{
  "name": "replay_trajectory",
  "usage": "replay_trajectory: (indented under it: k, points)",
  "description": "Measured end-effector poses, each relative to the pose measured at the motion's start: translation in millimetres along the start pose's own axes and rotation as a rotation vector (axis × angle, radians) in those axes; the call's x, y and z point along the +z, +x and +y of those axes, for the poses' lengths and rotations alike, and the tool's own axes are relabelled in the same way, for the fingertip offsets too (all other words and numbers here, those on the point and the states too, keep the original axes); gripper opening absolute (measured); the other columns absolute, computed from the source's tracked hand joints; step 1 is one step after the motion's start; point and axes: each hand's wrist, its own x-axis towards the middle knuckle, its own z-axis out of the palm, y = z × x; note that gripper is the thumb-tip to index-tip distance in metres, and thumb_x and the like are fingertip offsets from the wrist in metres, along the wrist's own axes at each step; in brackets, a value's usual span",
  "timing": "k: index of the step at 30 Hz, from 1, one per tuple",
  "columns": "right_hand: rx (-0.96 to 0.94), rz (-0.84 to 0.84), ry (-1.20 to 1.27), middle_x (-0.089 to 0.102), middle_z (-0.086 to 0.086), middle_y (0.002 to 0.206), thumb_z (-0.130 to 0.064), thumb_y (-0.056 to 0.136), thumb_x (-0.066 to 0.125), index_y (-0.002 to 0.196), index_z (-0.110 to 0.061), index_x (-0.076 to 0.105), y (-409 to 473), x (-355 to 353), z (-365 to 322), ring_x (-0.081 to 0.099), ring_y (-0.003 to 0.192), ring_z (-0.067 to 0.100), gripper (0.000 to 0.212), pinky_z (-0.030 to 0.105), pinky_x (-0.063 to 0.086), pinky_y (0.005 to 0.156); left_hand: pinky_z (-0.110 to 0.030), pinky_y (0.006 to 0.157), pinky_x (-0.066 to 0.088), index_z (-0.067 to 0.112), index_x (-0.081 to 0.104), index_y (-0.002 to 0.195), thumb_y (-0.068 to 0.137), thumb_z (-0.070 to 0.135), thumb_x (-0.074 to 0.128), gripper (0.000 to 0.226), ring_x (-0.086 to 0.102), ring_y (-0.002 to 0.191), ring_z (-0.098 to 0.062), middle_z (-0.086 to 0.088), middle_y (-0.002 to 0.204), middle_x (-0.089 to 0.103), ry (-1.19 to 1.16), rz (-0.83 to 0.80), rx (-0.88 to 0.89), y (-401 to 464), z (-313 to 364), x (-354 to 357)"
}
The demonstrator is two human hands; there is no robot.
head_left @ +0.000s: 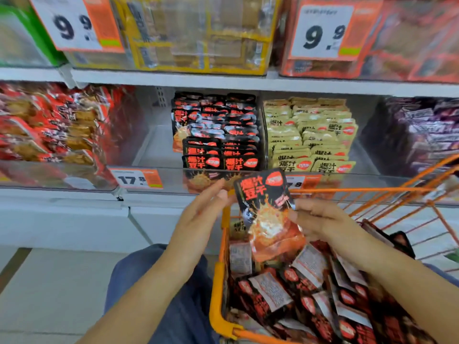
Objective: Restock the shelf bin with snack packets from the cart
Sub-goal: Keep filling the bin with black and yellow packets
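Observation:
My right hand (pixel 320 220) pinches a black-and-red snack packet (pixel 267 209) by its right edge, holding it upright above the orange cart (pixel 218 294). My left hand (pixel 201 212) is beside the packet's left edge with straight fingers, its fingertips near or touching the packet. Several more black-and-red packets (pixel 298 294) lie loose in the cart. The clear shelf bin (pixel 154 145) straight ahead holds stacked rows of the same black packets (pixel 223 135) on its right side; its left part shows bare floor.
Beige packets (pixel 313 137) fill the bin to the right, purple ones (pixel 422 130) farther right, red packets (pixel 49 125) to the left. Price tags (pixel 136 178) hang on the shelf front. The upper shelf carries boxed goods. My knee in blue cloth (pixel 161 281) is left of the cart.

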Motion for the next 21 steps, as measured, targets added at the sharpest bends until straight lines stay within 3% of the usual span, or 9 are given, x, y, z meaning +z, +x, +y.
replay_trajectory:
  k: [3, 5, 7, 9, 11, 13, 14, 17, 21]
  points:
    - [-0.117, 0.031, 0.046, 0.031, -0.005, 0.060, -0.029, 0.090, 0.061, 0.063, -0.021, 0.058, 15, 23, -21, 0.031, 0.055, 0.007, 0.028, 0.019, 0.030, 0.056, -0.028, 0.090, 0.047, 0.027, 0.070, 0.106, 0.078, 0.042, 0.068, 0.032, 0.066, 0.099, -0.009, 0.007, 0.103, 0.072, 0.020, -0.045, 0.004, 1, 15, -4]
    - [-0.216, 0.052, 0.009, 0.040, -0.004, 0.057, -0.038, 0.087, 0.065, 0.065, -0.012, 0.056, 26, 41, -37, 0.036, 0.054, 0.005, 0.034, 0.017, 0.029, 0.053, -0.030, 0.077, 0.049, 0.018, 0.072, 0.091, 0.080, 0.031, 0.073, 0.017, 0.064, 0.079, -0.012, 0.001, 0.085, 0.071, 0.063, 0.007, 0.051, 3, 20, -6]
    - [-0.306, 0.150, -0.091, 0.057, -0.009, 0.065, -0.044, 0.083, 0.064, 0.077, -0.015, 0.064, 39, 52, -48, 0.050, 0.061, 0.002, 0.029, 0.015, 0.035, 0.059, -0.023, 0.062, 0.051, 0.013, 0.070, 0.076, 0.083, 0.015, 0.070, 0.007, 0.061, 0.063, -0.008, 0.000, 0.070, 0.068, 0.006, 0.148, 0.060, 10, 23, -19]
    - [-0.364, 0.355, -0.411, 0.066, -0.016, 0.099, -0.039, 0.089, 0.059, 0.104, -0.024, 0.066, 57, 51, -56, 0.056, 0.093, -0.002, 0.023, 0.009, 0.036, 0.075, -0.020, 0.054, 0.050, 0.015, 0.067, 0.069, 0.082, 0.012, 0.071, 0.014, 0.062, 0.059, -0.010, -0.003, 0.069, 0.068, -0.073, 0.298, 0.070, 23, 26, -43]
    - [-0.394, 0.473, -0.671, 0.052, -0.006, 0.131, -0.034, 0.096, 0.051, 0.133, -0.020, 0.052, 80, 44, -61, 0.042, 0.124, 0.008, 0.040, 0.012, 0.028, 0.093, -0.028, 0.060, 0.053, 0.014, 0.068, 0.079, 0.083, 0.014, 0.070, 0.004, 0.063, 0.068, -0.018, -0.008, 0.080, 0.068, -0.120, 0.396, 0.106, 41, 33, -72]
    - [-0.380, 0.545, -0.796, 0.041, 0.008, 0.145, -0.039, 0.099, 0.043, 0.142, -0.011, 0.040, 109, 35, -57, 0.032, 0.137, 0.024, 0.052, 0.030, 0.026, 0.112, -0.034, 0.069, 0.051, 0.013, 0.067, 0.084, 0.087, 0.012, 0.065, 0.004, 0.061, 0.072, -0.020, -0.005, 0.080, 0.069, -0.150, 0.460, 0.128, 66, 38, -98]
    - [-0.359, 0.573, -0.849, 0.039, 0.014, 0.147, -0.042, 0.099, 0.038, 0.144, -0.008, 0.037, 122, 32, -52, 0.031, 0.138, 0.029, 0.056, 0.039, 0.027, 0.113, -0.034, 0.072, 0.051, 0.014, 0.067, 0.082, 0.088, 0.011, 0.064, 0.007, 0.061, 0.072, -0.019, -0.001, 0.076, 0.069, -0.146, 0.486, 0.132, 83, 39, -110]
    - [-0.282, 0.640, -0.946, 0.031, 0.017, 0.152, -0.043, 0.101, 0.032, 0.146, -0.006, 0.031, 147, 33, -37, 0.032, 0.139, 0.031, 0.059, 0.045, 0.037, 0.108, -0.038, 0.086, 0.050, 0.017, 0.067, 0.078, 0.085, 0.008, 0.068, 0.011, 0.062, 0.082, -0.020, 0.002, 0.075, 0.068, -0.098, 0.542, 0.107, 133, 38, -130]
    - [-0.356, 0.762, -0.998, 0.041, 0.021, 0.146, -0.043, 0.099, 0.030, 0.142, -0.003, 0.038, 156, 40, -26, 0.049, 0.127, 0.036, 0.060, 0.048, 0.051, 0.090, -0.034, 0.080, 0.046, 0.012, 0.063, 0.076, 0.079, 0.004, 0.073, 0.013, 0.057, 0.086, -0.020, -0.008, 0.080, 0.063, 0.069, 0.520, -0.008, 198, 21, -134]
